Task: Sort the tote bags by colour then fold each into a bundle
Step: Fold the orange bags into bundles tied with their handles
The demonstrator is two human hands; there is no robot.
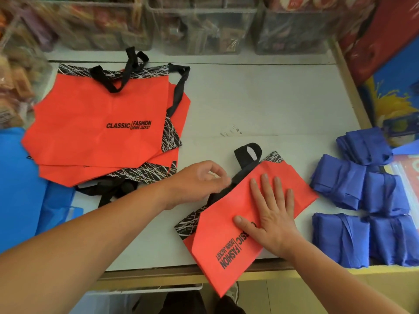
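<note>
Folded red tote [210, 232], line-patterned trim [188, 223], right hand [272, 218] flat, fingers [265, 186] spread, left hand [199, 182] pinching black handle [241, 159]

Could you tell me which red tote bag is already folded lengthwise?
The red bag under the right hand, overhanging the table's front edge; the other red bags lie unfolded in a stack at back left.

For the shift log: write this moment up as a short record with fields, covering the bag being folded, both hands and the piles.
bag in work: red tote bag, partly folded, overhanging the table at its near edge
right hand: flat on it, fingers straight
left hand: fingers curled at its black handle, apparently pinching it
unfolded: stack of red bags, left
bundled: dark blue bundles, right
also: light blue bags, far left
</note>
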